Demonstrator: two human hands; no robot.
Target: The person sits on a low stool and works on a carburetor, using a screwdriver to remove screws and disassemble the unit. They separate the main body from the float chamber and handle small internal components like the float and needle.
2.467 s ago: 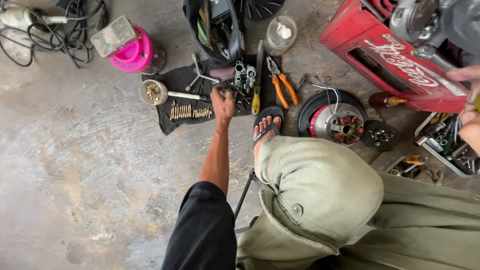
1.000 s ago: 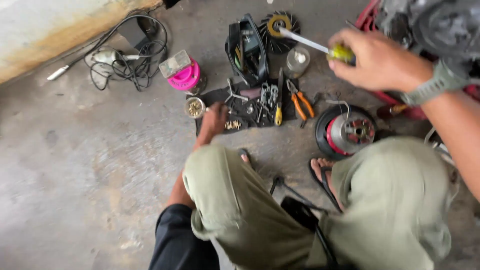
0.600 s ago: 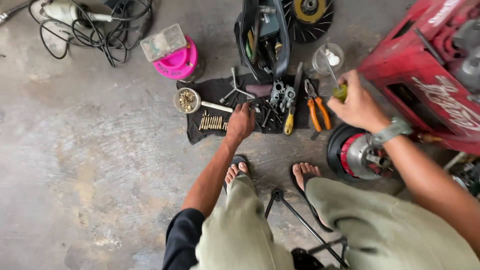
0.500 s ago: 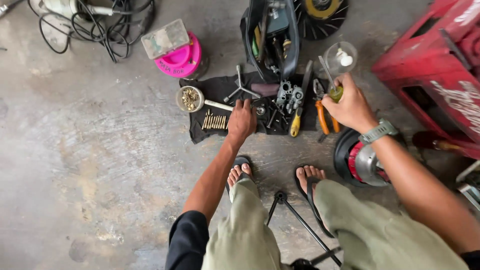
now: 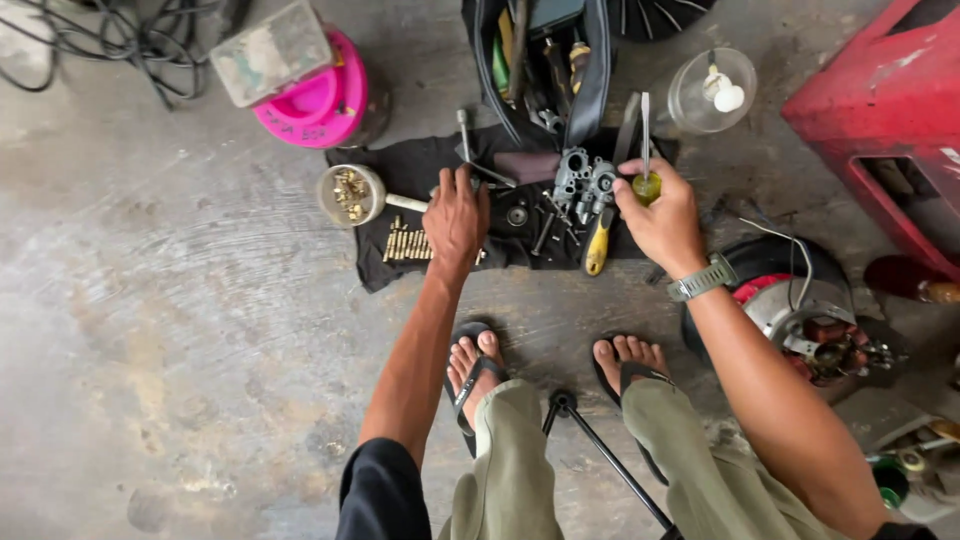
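On the dark cloth spread over the rough grey floor, my left hand rests flat, fingers apart, near the little brass bits. My right hand is closed around a screwdriver, thin metal tip up. I should grip gently and go slow.

The left hand is bare, and its arm is uncovered up to a black sleeve near the shoulder. The right hand is bare too, with a grey-green wristwatch strapped around the wrist. Olive-green trousers cover both legs, and the feet wear black flip-flop sandals, toes showing
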